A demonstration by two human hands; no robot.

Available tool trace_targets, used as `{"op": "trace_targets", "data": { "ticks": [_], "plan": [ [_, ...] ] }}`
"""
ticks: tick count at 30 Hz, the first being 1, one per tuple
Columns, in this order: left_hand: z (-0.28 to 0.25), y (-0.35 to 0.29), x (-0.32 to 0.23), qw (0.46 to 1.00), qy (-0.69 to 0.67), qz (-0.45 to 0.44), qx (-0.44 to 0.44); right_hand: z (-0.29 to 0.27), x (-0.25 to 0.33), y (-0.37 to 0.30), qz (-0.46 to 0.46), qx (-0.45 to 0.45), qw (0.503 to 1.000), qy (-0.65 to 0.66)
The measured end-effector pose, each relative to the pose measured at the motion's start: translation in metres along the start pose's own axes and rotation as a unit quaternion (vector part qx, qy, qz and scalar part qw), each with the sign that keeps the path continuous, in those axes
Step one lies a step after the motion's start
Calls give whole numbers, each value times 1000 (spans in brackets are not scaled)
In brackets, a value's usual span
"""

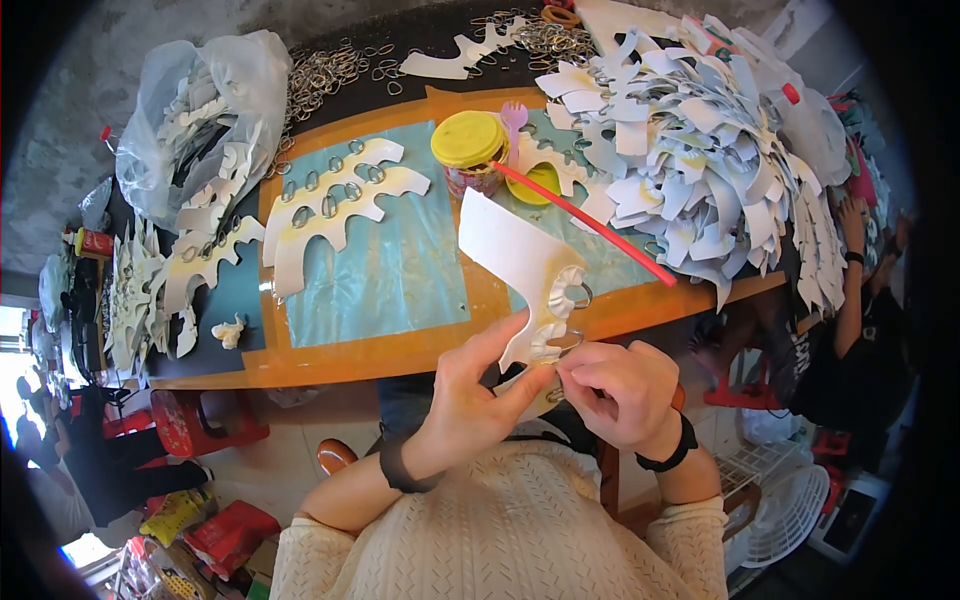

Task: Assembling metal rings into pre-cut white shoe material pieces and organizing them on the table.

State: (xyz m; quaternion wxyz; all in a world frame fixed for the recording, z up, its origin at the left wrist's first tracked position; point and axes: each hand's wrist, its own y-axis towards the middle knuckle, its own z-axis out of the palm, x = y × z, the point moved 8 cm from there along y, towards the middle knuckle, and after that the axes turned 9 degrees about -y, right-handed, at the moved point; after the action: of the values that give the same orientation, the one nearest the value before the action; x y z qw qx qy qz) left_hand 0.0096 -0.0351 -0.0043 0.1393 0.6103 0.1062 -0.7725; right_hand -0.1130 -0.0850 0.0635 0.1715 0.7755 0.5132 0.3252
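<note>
In front of my chest I hold up a white, curved piece with scalloped cutouts (510,245). Its scalloped edge carries metal rings (584,296), and the material there is gathered and yellowish. My left hand (470,390) is closed on the lower end, thumb and fingers pinching it. My right hand (625,395) is closed at the same edge, fingertips pressed against the folded material by a lower ring; whether it grips the ring or only the fold is hidden. Beyond, finished-looking white strips with rings (345,225) lie on a blue sheet (390,285).
A yellow-lidded jar (470,142), a pink plastic fork (514,120), a yellow dish (536,184) and a red stick (590,224) are mid-table. White pieces heap (690,150) at right; a plastic bag (150,130) and loose rings (325,82) lie left. Another person's hand (852,222) is far right.
</note>
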Motion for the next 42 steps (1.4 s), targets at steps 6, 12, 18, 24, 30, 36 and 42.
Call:
{"op": "trace_targets", "data": {
  "ticks": [6, 12, 18, 24, 30, 36, 42],
  "plan": [
    [0, 5, -3, 998, 38, 41, -16, 3, -1, 3, 36, 9, 999, 1],
    [0, 11, 2, 999, -16, -16, -24, 5, -11, 0, 136, -49, 988, 55],
    [-1, 13, 15, 981, -160, -91, -53, 16, -22, -14, 222, -70, 954, 187],
    [0, 13, 11, 985, -142, -71, -64, 27, -21, -14, 246, -74, 944, 205],
    [-2, 12, 11, 986, -136, -65, -66, 35, -25, -18, 301, -67, 913, 266],
    [-4, 8, 16, 977, -180, -86, -80, 34, -27, -21, 325, -103, 887, 312],
    [0, 7, 13, 978, -174, -87, -69, 34, -29, -25, 333, -102, 885, 309]
  ]
}}
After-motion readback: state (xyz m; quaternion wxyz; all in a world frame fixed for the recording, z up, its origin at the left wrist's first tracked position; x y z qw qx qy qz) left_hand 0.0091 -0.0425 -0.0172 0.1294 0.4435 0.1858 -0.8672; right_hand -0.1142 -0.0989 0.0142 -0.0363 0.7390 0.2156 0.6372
